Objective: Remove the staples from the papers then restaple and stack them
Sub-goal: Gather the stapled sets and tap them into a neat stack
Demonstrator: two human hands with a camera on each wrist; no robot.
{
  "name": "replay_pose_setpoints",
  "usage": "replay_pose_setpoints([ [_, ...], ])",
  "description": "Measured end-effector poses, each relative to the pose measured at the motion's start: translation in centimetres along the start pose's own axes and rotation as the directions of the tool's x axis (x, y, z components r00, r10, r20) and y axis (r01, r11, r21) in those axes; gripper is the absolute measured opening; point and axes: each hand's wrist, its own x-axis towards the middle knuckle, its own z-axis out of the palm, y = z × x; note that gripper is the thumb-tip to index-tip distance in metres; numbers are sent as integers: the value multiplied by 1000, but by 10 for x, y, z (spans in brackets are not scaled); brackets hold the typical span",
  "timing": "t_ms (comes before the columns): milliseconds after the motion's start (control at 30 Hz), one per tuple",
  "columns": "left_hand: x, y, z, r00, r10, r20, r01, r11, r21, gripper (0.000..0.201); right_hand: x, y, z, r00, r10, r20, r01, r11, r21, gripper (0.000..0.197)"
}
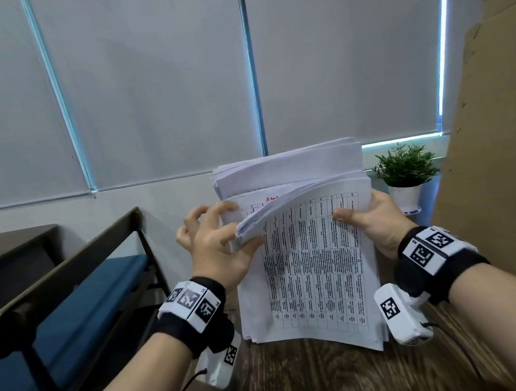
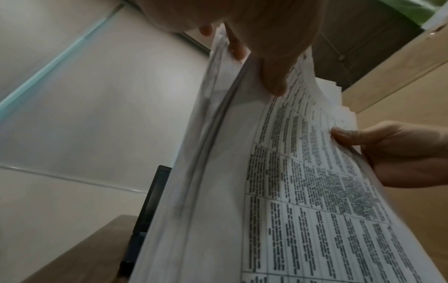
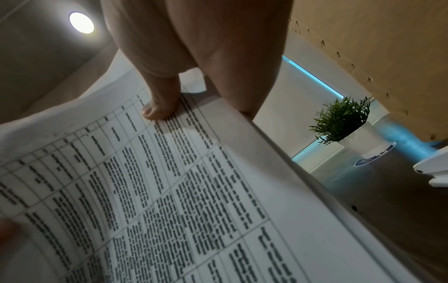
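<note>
Colours and patterns: white papers, dark wood, grey blinds

White stack of papers (image 1: 310, 270): top sheet printed with a black ruled table of dense black text; a fragment of red lettering on the sheet behind. Black fabric wristbands (image 1: 425, 266) carrying white blocks with black-and-white square code markers, one per wrist. Dark brown wood-grain tabletop (image 1: 310, 387). Pale grey roller blinds (image 1: 150, 77) edged with light blue strips. Dark-framed chair with blue seat cushion (image 1: 66, 305). Green leafy plant in a plain white pot (image 1: 404, 174). Tan-brown corrugated cardboard sheet (image 1: 505, 127). White round ceiling light (image 3: 81, 22) on a grey-beige ceiling
</note>
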Motion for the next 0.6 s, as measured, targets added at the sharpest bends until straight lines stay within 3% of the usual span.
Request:
replay_pose_setpoints([
  [67, -3, -6, 0, 998, -56, 29, 57, 997, -56, 32, 2, 3, -4, 1000, -2, 12, 2, 1000, 15, 93],
  [167, -2, -9, 3, 996, -54, 73, 74, 947, -312, 25, 3, 6, -9, 999, -11, 52, 8, 999, 52, 99],
  [233, -1, -10, 7, 1000, 15, 12, -10, 939, -344, 19, 3, 7, -11, 997, -25, 74, 21, 998, 61, 98],
  [333, -1, -10, 13, 971, 208, -118, -215, 975, -48, 9, 4, 7, -13, 996, -35, 84, 28, 996, 80, 96],
  [400, 3, -7, 14, 943, 315, -112, -297, 943, 152, 10, 5, 7, -15, 996, -39, 84, 32, 996, 81, 96],
  [600, 9, -15, 11, 912, 408, 34, -407, 895, 184, 6, 5, 7, -16, 994, -43, 104, 37, 998, 59, 92],
])
